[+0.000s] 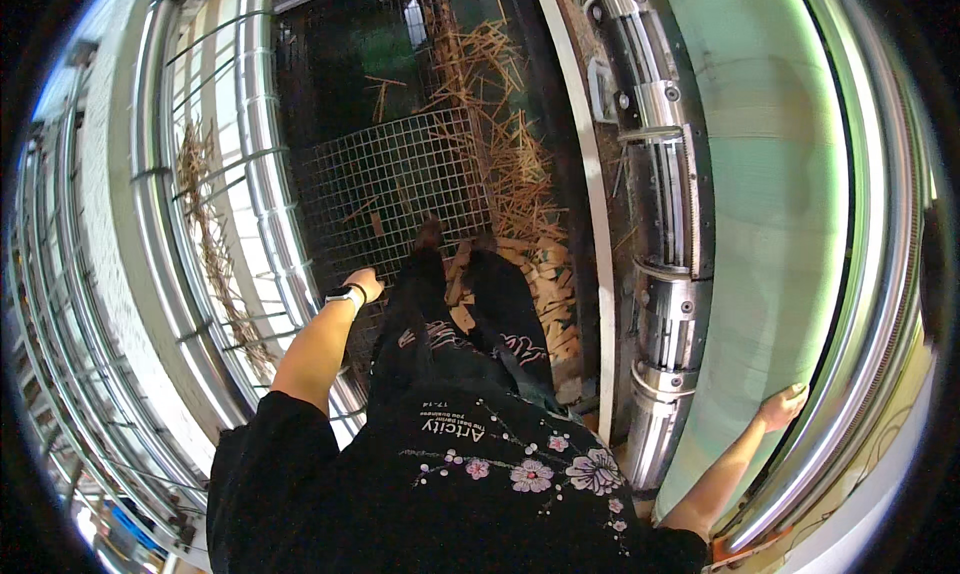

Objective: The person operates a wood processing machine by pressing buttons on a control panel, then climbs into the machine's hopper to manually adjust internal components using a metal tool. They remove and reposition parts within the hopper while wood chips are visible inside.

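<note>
My left hand point(366, 286), with a light wristwatch point(345, 294) and a dark band at the wrist, hangs beside my dark-trousered left leg. Its fingers are curled in, and nothing shows in them. Below it lies a metal grid point(385, 174). Over on the right, my right hand point(782, 408) is at the far right side of a wide pale green sheet point(765, 224), next to a long shiny metal bar point(858, 304). The fingers there are bent and close together; whether they pinch the sheet's edge or something small is too small to tell.
A clamped metal shaft point(665, 204) runs along the sheet's left side, beside a pale rail point(592, 174). Thin wooden sticks point(515, 164) and flat scraps point(550, 294) litter the floor near my feet. Long steel rollers point(262, 134) stand at left, with debris point(210, 234) caught between them.
</note>
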